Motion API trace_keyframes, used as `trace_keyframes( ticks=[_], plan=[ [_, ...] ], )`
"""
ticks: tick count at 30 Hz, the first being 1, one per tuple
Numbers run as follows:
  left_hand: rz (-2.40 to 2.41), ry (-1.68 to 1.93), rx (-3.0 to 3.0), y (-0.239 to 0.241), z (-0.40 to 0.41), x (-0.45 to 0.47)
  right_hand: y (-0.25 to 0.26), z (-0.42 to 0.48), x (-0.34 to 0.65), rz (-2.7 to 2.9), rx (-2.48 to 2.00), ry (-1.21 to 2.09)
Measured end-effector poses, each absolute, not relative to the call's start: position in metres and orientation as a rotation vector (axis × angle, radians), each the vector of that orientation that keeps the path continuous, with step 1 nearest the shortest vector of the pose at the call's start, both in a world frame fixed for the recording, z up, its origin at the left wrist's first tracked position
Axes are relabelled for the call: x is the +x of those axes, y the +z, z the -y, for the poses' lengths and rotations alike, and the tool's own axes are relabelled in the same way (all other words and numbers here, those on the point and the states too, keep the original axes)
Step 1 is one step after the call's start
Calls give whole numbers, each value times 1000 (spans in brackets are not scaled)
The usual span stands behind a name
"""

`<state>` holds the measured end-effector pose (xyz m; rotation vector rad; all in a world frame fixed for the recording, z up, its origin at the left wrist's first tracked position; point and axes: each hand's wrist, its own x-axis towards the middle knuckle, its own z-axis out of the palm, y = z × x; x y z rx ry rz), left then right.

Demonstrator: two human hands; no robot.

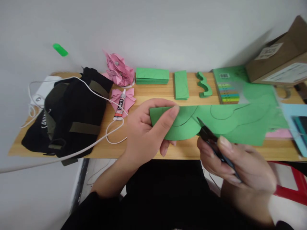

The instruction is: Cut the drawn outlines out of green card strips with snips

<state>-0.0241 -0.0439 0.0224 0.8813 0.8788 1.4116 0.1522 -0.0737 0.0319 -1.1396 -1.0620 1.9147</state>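
My left hand (151, 127) pinches the left end of a long strip of green paper (230, 123), thumb on top and fingers beneath. Curved dark lines are drawn on the strip, and its lower left edge is cut in a rounded curve. Dark-bladed scissors (207, 134) are held in my right hand (240, 163), with the blades at the strip's lower edge near its middle, the tip lying over the green surface. The handle loops are mostly hidden by my fingers.
Behind the strip lie folded green paper stacks (152, 76), a curved green cutout (203, 84), a pink paper flower (120, 69) and a glue tube (120, 105). A black bag (74, 111) with a white cable sits left; a cardboard box (280, 54) stands right on the wooden table (141, 154).
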Motion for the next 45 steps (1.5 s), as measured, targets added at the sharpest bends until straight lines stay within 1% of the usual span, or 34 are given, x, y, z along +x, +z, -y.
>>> trace_keyframes(
  ticks=[10,16,21,24,30,35,39,42,45],
  plan=[
    [-991,1435,813,17,42,-18,23,70,146,930,-1101,1870],
    [-1011,1470,763,9,38,-13,18,63,140,842,-992,1962],
    [-1050,1509,741,3,29,-15,8,66,146,857,-1008,1947],
    [-1050,1526,743,-1,22,-16,3,70,150,871,-1039,1838],
    [-1107,1548,772,-5,16,-15,4,66,137,950,-1013,1351],
    [-1166,1571,803,-4,15,-10,4,53,120,1057,-1165,1009],
    [-1163,1612,806,0,16,-1,4,44,108,1183,-1287,927],
    [-1154,1667,777,-1,18,5,8,39,100,1104,-1299,915],
    [-1222,1773,779,-6,20,5,12,36,99,1061,-1268,968]
  ],
)
